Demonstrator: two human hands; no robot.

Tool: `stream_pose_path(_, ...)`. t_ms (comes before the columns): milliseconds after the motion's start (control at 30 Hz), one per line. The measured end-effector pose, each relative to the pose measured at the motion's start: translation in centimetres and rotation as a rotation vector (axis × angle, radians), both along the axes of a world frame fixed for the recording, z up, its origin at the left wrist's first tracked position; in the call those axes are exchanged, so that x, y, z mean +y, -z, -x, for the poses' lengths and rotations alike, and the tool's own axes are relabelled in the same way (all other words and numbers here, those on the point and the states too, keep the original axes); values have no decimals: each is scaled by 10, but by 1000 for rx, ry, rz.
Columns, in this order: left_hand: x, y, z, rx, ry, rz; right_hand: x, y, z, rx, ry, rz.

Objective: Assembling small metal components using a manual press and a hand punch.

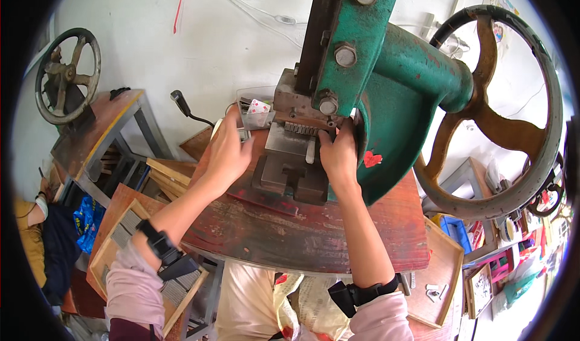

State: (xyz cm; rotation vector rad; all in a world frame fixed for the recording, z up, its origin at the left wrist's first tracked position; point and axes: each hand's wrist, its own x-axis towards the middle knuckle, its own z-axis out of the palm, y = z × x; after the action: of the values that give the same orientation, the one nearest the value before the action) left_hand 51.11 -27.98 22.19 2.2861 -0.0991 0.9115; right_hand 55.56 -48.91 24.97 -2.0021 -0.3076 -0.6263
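Observation:
A green hand press (417, 75) stands in front of me, its steel ram block (296, 96) above a grey metal die (289, 142). A row of small metal teeth (302, 128) shows between block and die. My right hand (339, 156) is closed at the die's right side, thumb bent, fingertips partly hidden by the press. Beside the thumb, a short light metal bar (310, 150) stands out from the die. Left of the die, my left hand (228, 150) curls around something pale that I cannot make out, next to a clear plastic box (257, 120) containing a playing card.
A large handwheel (547, 117) rises at the right of the press, above a wooden tray (432, 317) with small metal parts. Another tray (134, 211) holding rows of grey strips lies at lower left. A second press wheel (67, 75) and a seated person (33, 244) are farther left.

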Motion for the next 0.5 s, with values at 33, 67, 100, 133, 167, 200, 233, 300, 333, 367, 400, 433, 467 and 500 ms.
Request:
stream_pose_path(33,9,6,16,171,96,-42,-1,-2,3,-26,22,16)
stream_pose_path(67,12,13,32,344,195,-85,-3,-2,5,-50,47,34)
stream_pose_path(100,8,22,49,377,290,-202,-5,0,7,-46,58,33)
stream_pose_path(133,5,29,64,408,377,-319,-7,2,11,-92,64,41)
stream_pose_path(167,7,36,74,417,368,-322,-5,7,15,-135,57,45)
stream_pose_path(200,10,43,81,267,425,-378,-6,10,26,-125,20,52)
stream_pose_path(233,16,44,88,115,472,-435,-4,11,43,-120,-25,58)
stream_pose_path(300,11,29,98,122,501,-375,-23,21,81,-148,-126,57)
stream_pose_path(333,9,17,106,130,512,-326,-34,29,96,-243,-128,130)
stream_pose_path(367,6,6,107,23,472,-320,-48,38,112,-237,-114,139)
stream_pose_path(400,4,-5,105,-76,426,-316,-61,51,123,-188,-71,156)
stream_pose_path(433,0,-18,97,-64,373,-292,-76,66,131,-128,-31,154)
stream_pose_path(467,-4,-29,88,-89,339,-244,-86,76,137,-75,-4,145)
stream_pose_path(500,-9,-33,76,-20,315,-87,-93,81,141,-74,-7,145)
